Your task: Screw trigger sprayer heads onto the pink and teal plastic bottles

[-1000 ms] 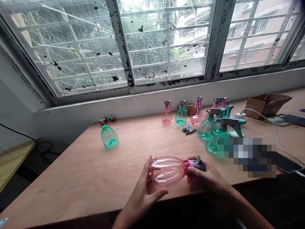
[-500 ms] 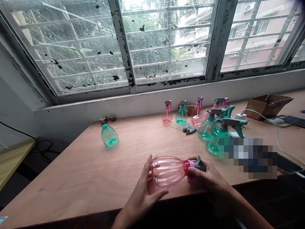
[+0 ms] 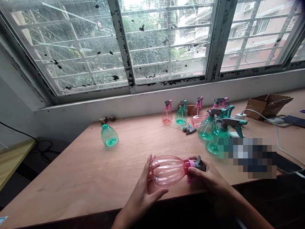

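A clear pink spray bottle (image 3: 168,171) lies on its side between my hands over the front edge of the table. My left hand (image 3: 145,189) cups its base, with the fingers behind and the thumb stretched out below. The fingers of my right hand (image 3: 202,175) are wrapped round the neck and the grey spray head (image 3: 199,163) with its pink collar. Part of the pink trigger (image 3: 190,182) peeks out under my right fingers. On the table at left stands a green bottle (image 3: 109,135) with no spray head.
Several green spray bottles (image 3: 206,128) and pink ones (image 3: 167,113) stand at the back right. A loose spray head (image 3: 190,128) lies near them. Farther right are an open cardboard box (image 3: 268,106), a white cable (image 3: 277,130) and phones (image 3: 288,163). A blurred patch hides part of the table.
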